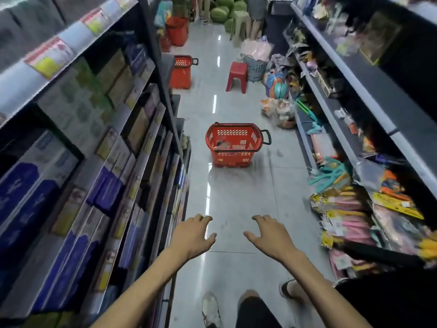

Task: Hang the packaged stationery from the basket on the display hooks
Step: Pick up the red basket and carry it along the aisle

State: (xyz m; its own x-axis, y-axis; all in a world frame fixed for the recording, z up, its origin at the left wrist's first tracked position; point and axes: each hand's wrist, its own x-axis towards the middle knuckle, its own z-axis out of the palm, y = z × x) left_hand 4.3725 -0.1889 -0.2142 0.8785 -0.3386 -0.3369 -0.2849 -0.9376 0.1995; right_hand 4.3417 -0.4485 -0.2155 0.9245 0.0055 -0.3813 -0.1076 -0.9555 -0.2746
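Basket: red plastic one (233,159) with a black handle on its right end, standing upright on the grey tile floor (236,200), pretty much mid-aisle.
Stationery: there's something pale and flat (223,144) lying inside the basket toward its left side, but it's too blurry to say what it is.
Left hand (192,235): stretched out in the air on the near side of the basket, well apart from it, palm down. Its fingers (197,218) are loosely spread and a bit bent, holding nothing.
Right hand (272,237): same deal, just beside the left one and pointing at the basket. Its fingers (260,218) are relaxed and apart, nothing in them.
Left of the basket: tall shelving (151,119) crammed with boxed goods, mostly purple-blue and green.
Right of the basket: more shelving (369,107) with jumbled toys, plus a crowd of yellow and pink carded packs (350,216) at the near end.
Beyond the basket: a red stool (237,76), a second red basket (181,71) over on the left, a grey tub (256,67), a few balls (276,85) and a pile of green melons (224,8) at the far end.
Near side of the basket: the person's shoe (211,308) at the bottom edge of the shot.
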